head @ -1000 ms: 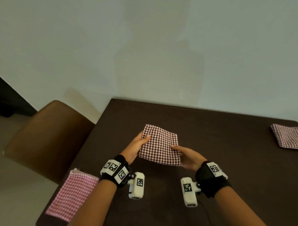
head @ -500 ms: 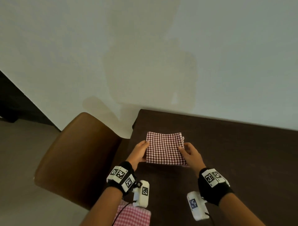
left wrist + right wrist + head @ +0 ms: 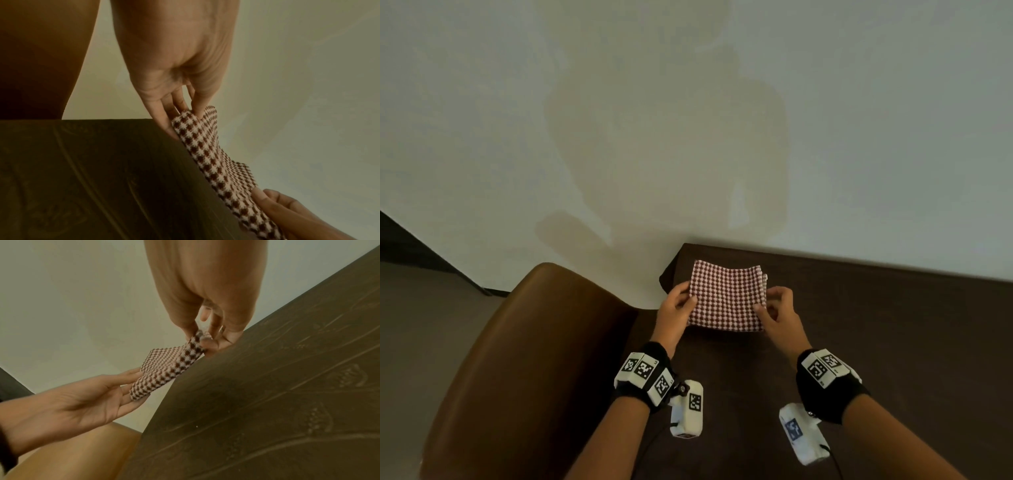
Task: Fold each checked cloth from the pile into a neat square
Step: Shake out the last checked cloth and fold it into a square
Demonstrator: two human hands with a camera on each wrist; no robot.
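Folded checked cloth [image 3: 726, 296] carried closer to the table [image 3: 893, 325] corner than before, left hand [image 3: 676, 310] pinching its left edge, right hand [image 3: 779, 310] pinching its right edge, cloth stretched between both sets of fingers [image 3: 199, 104], brown chair [image 3: 524, 359] beside the left hand.

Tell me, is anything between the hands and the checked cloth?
No. The left hand and the right hand each pinch a side edge of the checked cloth directly, above the dark table; nothing visible lies between.
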